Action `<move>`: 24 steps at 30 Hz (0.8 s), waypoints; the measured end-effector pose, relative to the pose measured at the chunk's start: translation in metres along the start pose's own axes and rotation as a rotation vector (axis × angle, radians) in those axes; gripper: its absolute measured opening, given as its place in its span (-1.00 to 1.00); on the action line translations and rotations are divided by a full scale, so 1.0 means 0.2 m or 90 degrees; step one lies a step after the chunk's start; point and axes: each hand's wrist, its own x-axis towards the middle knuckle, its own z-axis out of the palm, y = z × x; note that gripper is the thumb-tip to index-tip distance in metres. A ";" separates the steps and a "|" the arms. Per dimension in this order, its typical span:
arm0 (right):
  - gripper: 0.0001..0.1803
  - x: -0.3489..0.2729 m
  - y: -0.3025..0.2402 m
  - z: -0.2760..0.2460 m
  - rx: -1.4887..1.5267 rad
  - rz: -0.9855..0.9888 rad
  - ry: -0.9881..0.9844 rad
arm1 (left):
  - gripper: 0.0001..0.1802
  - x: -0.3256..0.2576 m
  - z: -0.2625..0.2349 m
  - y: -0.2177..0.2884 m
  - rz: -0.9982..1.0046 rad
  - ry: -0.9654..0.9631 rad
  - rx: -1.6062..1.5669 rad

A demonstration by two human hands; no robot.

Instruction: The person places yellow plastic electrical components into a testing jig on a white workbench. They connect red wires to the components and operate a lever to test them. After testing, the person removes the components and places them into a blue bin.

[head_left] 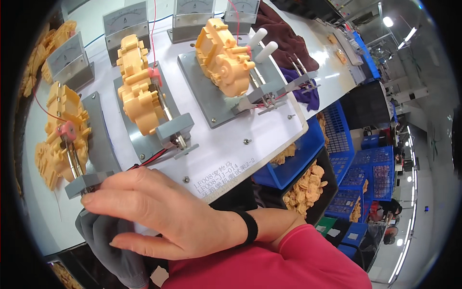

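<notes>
My right hand (163, 212), bare with a black wristband (251, 226), reaches left. Its fingertips touch the front of a grey metal block (86, 184) on the leftmost test fixture, its thumb held apart below. Any handle there is hidden under the fingers. Two metal pins (74, 163) run from the block to a pink part on a cream plastic gearbox housing (70, 108). My left hand (108, 241), in a dark grey glove, is lower, partly behind the right hand; its fingers are hidden. Similar housings sit on the middle fixture (139, 86) and right fixture (224, 60).
Analog meters (126, 24) stand behind the fixtures on the white board (216, 149). A red wire runs up from each fixture. Brown and purple cloths (284, 33) lie at the right. Beyond the edge are blue crates (291, 164) and a black bin with cream parts (306, 188).
</notes>
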 end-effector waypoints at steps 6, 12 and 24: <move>-0.31 0.02 0.02 0.03 -0.045 -0.019 -0.040 | -0.60 -0.03 -0.02 -0.02 -0.035 0.023 -0.113; -0.43 0.04 0.03 0.00 -0.021 -0.015 -0.059 | -0.52 0.34 -0.23 0.26 0.012 0.097 -0.063; -0.47 0.03 -0.01 0.01 0.044 -0.050 -0.091 | -0.23 0.84 -0.35 0.39 0.079 -0.084 0.194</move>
